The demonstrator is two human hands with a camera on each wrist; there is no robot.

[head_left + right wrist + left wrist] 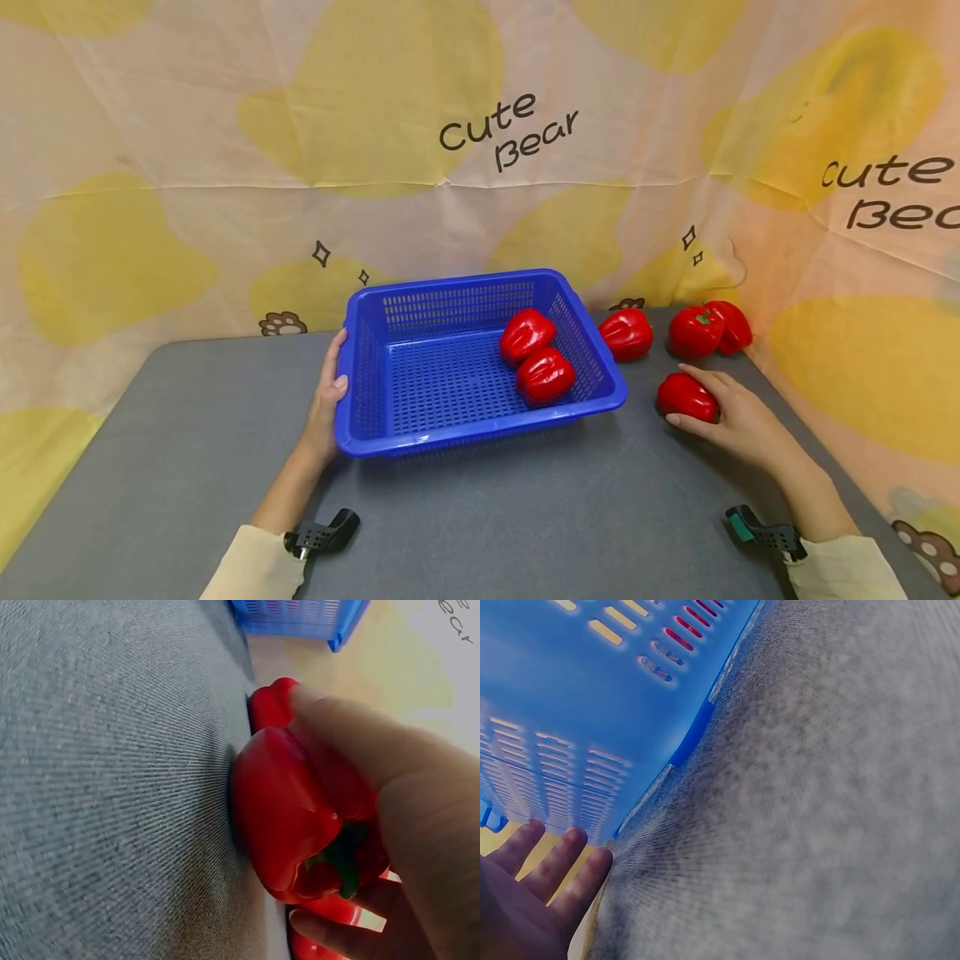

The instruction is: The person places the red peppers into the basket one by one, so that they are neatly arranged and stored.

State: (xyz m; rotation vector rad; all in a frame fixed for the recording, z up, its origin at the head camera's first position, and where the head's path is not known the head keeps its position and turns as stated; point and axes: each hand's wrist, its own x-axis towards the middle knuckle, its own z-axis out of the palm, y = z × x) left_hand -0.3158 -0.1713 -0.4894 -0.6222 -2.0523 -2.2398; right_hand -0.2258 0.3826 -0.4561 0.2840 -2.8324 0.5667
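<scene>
On the grey table (pixel 480 517), hands: left (pixel 327 406) flat against blue basket (pixel 420 437), right (pixel 738 417) gripping red pepper (pixel 684 397).

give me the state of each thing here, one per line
blue basket: upright on the table, holds two peppers
two peppers in basket: lying at its right side, touching
pepper in right hand: on the table, gripped
three loose peppers: resting on the table, right of the basket
left hand: flat against the basket's left wall
right hand: fingers curled round a pepper
</scene>
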